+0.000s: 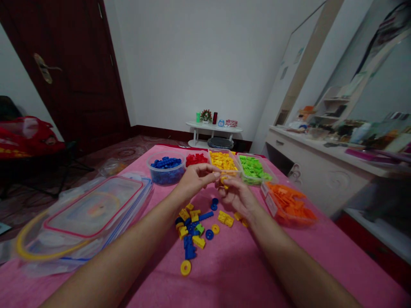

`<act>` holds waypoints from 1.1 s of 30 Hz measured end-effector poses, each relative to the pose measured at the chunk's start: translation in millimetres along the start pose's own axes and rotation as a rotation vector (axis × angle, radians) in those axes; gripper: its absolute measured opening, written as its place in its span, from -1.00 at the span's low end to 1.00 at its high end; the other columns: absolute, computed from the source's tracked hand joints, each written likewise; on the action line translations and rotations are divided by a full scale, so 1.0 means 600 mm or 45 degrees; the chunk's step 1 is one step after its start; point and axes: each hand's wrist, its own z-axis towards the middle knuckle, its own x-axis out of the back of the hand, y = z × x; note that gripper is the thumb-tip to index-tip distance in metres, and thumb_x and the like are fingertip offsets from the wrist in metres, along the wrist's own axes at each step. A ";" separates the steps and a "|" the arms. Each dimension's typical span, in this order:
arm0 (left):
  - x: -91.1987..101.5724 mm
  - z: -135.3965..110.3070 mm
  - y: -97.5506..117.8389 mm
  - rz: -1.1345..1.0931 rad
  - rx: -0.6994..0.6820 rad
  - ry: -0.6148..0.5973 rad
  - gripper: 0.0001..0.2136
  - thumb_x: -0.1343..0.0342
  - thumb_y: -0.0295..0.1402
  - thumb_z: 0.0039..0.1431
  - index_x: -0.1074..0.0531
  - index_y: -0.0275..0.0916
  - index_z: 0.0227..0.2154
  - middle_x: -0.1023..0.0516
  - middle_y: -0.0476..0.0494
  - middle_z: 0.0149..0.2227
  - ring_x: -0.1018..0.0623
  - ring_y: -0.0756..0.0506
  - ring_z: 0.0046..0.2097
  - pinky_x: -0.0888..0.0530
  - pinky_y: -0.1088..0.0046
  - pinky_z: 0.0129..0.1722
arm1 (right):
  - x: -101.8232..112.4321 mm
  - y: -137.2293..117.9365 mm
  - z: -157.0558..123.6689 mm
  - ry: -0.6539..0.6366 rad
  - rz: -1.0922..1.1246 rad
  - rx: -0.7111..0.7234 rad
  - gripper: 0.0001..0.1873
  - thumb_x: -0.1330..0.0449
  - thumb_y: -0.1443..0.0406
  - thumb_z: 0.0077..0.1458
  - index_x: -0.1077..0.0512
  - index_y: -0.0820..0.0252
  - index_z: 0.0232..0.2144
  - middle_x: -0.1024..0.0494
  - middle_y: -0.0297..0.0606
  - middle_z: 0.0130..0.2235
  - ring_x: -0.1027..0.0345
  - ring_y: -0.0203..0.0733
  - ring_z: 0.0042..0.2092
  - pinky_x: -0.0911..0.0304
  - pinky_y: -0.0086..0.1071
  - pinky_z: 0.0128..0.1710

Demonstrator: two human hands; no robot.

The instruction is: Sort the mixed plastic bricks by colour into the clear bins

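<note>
Pink cloth-covered table (pixel 224 273), white wall (pixel 192 64) behind, dark panelled door (pixel 73 64) at left. Small yellow piece (pixel 224 183) is pinched in the right hand (pixel 238 194), at thumb and fingertips. Left hand (pixel 201 176) right beside it, thumb and forefinger close together; can't tell if gripping. Loose plastic blocks (pixel 194 215), studded, and flat rings (pixel 186 262) lie nearer. Clear tubs (pixel 164 176) stand beyond.

Dark red door (pixel 77 47), metal handle (pixel 43 69); red bag (pixel 35 143) nearby; flowers (pixel 206 114) on low white stand (pixel 212 126).
</note>
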 end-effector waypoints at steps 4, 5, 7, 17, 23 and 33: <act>-0.017 -0.006 -0.003 0.154 -0.045 -0.195 -0.80 -0.21 -0.37 -0.08 -0.53 -0.37 -0.36 -0.58 -0.17 -0.36 -0.52 -0.01 -0.39 -0.43 0.53 -0.38 | -0.024 0.020 -0.005 -0.133 0.507 -0.324 -0.67 -0.17 0.16 -0.04 -0.36 0.22 -0.23 -0.32 -0.45 -0.61 -0.07 -0.45 -0.67 0.26 -0.63 -0.75; -0.019 -0.007 -0.008 0.213 -0.053 -0.207 -0.80 -0.20 -0.39 -0.07 -0.54 -0.37 -0.34 -0.59 -0.19 -0.34 -0.54 -0.03 -0.37 -0.43 0.52 -0.37 | -0.028 0.024 -0.004 -0.127 0.554 -0.366 -0.67 -0.13 0.15 0.01 -0.36 0.23 -0.21 -0.27 -0.48 -0.64 -0.03 -0.46 -0.69 0.29 -0.64 -0.76; -0.017 -0.005 -0.019 0.329 -0.069 -0.184 -0.79 -0.18 -0.39 -0.04 -0.55 -0.35 -0.31 -0.60 -0.19 -0.32 -0.54 -0.03 -0.36 -0.43 0.54 -0.40 | -0.031 0.031 -0.002 -0.097 0.618 -0.431 -0.72 -0.07 0.14 0.09 -0.35 0.23 -0.25 -0.23 -0.50 -0.67 0.01 -0.47 -0.72 0.30 -0.66 -0.77; 0.047 0.026 -0.075 0.489 0.038 0.116 -0.81 -0.10 -0.34 0.00 -0.54 -0.38 -0.45 -0.54 -0.10 -0.52 -0.40 0.05 -0.57 -0.30 0.56 -0.55 | 0.034 -0.023 0.068 0.260 -0.032 -0.020 -0.65 0.14 0.16 0.22 -0.25 0.22 -0.49 -0.29 -0.35 -0.57 0.08 -0.48 -0.69 0.13 -0.62 -0.74; 0.065 0.030 -0.109 0.474 0.079 0.171 -0.81 -0.10 -0.34 -0.02 -0.53 -0.38 -0.44 -0.54 -0.11 -0.50 -0.44 0.01 -0.53 -0.32 0.53 -0.50 | 0.039 -0.130 0.184 0.518 -0.365 0.047 -0.36 0.40 -0.08 0.19 -0.27 0.24 -0.25 -0.40 -0.19 -0.44 -0.30 -0.27 -0.47 -0.21 -0.42 -0.46; 0.097 0.029 -0.142 0.747 0.112 0.127 -0.84 -0.12 -0.40 -0.07 -0.57 -0.32 -0.45 -0.58 -0.14 -0.45 -0.46 -0.03 -0.42 -0.30 0.50 -0.43 | 0.016 -0.061 0.132 0.471 -0.523 0.215 -0.70 0.00 0.10 0.15 -0.32 0.21 -0.23 -0.47 -0.08 -0.12 -0.40 -0.22 -0.22 -0.26 -0.40 -0.27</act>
